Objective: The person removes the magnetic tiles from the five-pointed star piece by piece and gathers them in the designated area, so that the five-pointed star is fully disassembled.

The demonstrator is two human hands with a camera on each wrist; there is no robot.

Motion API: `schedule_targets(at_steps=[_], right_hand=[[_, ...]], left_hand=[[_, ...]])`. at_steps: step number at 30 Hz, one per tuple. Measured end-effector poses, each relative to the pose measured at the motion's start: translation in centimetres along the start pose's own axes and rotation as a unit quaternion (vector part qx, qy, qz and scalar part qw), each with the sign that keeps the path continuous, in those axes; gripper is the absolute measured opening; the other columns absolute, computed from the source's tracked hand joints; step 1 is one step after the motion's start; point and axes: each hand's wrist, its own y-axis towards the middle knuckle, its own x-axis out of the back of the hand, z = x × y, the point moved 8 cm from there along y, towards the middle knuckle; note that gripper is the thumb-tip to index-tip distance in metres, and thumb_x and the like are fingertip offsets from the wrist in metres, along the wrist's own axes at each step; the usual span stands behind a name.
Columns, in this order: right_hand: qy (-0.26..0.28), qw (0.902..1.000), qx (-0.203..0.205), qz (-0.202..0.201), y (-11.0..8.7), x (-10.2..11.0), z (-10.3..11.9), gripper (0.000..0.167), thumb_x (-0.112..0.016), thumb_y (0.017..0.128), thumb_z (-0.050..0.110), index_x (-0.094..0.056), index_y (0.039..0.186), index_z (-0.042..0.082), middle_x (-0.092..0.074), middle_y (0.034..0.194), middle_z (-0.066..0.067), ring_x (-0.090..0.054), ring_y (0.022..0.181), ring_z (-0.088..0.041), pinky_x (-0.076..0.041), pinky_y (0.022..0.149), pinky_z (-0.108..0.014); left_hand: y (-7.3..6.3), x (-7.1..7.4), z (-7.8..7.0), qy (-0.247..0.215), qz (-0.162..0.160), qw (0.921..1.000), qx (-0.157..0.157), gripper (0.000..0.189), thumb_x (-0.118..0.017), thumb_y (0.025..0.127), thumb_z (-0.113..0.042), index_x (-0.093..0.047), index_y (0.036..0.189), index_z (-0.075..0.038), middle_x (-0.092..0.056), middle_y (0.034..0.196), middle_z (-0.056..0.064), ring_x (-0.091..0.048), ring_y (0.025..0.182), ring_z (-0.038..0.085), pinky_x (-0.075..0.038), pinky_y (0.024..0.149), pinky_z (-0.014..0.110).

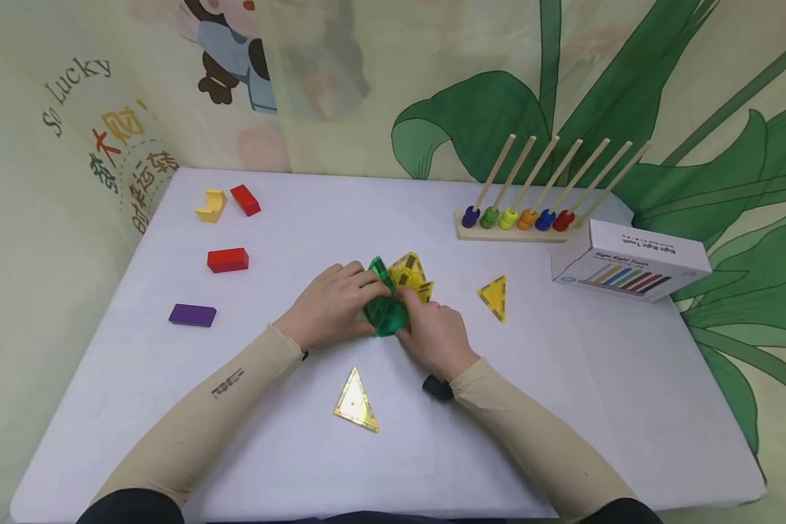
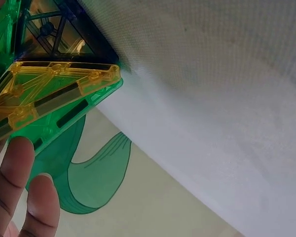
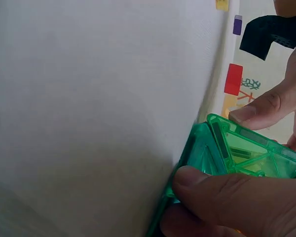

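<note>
Green translucent magnetic tiles [image 1: 388,316] stand joined at mid-table, with yellow magnetic tiles [image 1: 406,269] behind them. My left hand [image 1: 335,304] grips the green part from the left; in the right wrist view its thumb [image 3: 259,112] lies along the upper edge of a green tile [image 3: 251,148]. From the right, my right hand [image 1: 440,333] pinches a green tile near the tabletop, thumb in front. In the left wrist view, left fingertips [image 2: 19,158] touch a green tile under a yellow tile [image 2: 64,81]. Loose yellow triangle tiles lie nearer [image 1: 356,404] and to the right [image 1: 495,298].
Red blocks [image 1: 228,260], a yellow curved block [image 1: 211,206] and a purple block [image 1: 193,315] lie at the left. At the back right stand a peg rack with coloured beads [image 1: 517,231] and a white box [image 1: 629,260]. A patterned cloth [image 1: 340,138] hangs behind.
</note>
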Motion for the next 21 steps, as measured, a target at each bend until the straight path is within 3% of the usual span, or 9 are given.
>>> schedule_targets(at_steps=[8, 11, 17, 21], right_hand=[[0.065, 0.9979, 0.004, 0.005, -0.3, 0.9, -0.1, 0.030, -0.081, 0.090, 0.019, -0.059, 0.111, 0.017, -0.058, 0.064, 0.005, -0.049, 0.050, -0.010, -0.036, 0.047, -0.025], [0.076, 0.9971, 0.010, -0.001, -0.6, 1.3, -0.1, 0.023, -0.082, 0.089, 0.022, -0.065, 0.103, 0.018, -0.060, 0.074, 0.005, -0.053, 0.059, -0.011, -0.040, 0.053, -0.026], [0.077, 0.9965, 0.031, 0.001, -1.2, 1.2, 0.0, 0.015, -0.082, 0.089, 0.020, -0.077, 0.102, 0.017, -0.073, 0.105, 0.000, -0.072, 0.085, -0.018, -0.059, 0.071, -0.035], [0.102, 0.9943, 0.031, 0.006, -1.5, 1.1, -0.2, 0.014, -0.081, 0.090, 0.018, -0.079, 0.103, 0.017, -0.079, 0.107, 0.000, -0.075, 0.095, -0.018, -0.061, 0.079, -0.038]], left_hand=[[-0.1, 0.0, 0.0, 0.004, -0.006, 1.0000, -0.001, 0.059, -0.096, 0.070, -0.043, -0.073, 0.119, -0.018, -0.074, 0.115, -0.002, -0.062, 0.104, 0.020, -0.058, 0.084, 0.038], [-0.1, 0.1, 0.0, 0.005, -0.007, 1.0000, 0.000, 0.058, -0.096, 0.071, -0.042, -0.073, 0.119, -0.019, -0.074, 0.116, -0.002, -0.063, 0.104, 0.020, -0.057, 0.084, 0.038], [-0.1, 0.0, 0.1, -0.001, 0.000, 1.0000, 0.004, 0.058, -0.096, 0.071, -0.040, -0.073, 0.121, -0.020, -0.073, 0.118, -0.002, -0.063, 0.106, 0.022, -0.057, 0.086, 0.039], [-0.1, -0.2, 0.1, -0.010, 0.006, 0.9999, 0.005, 0.059, -0.096, 0.072, -0.039, -0.073, 0.122, -0.020, -0.073, 0.120, -0.002, -0.063, 0.106, 0.021, -0.057, 0.087, 0.039]])
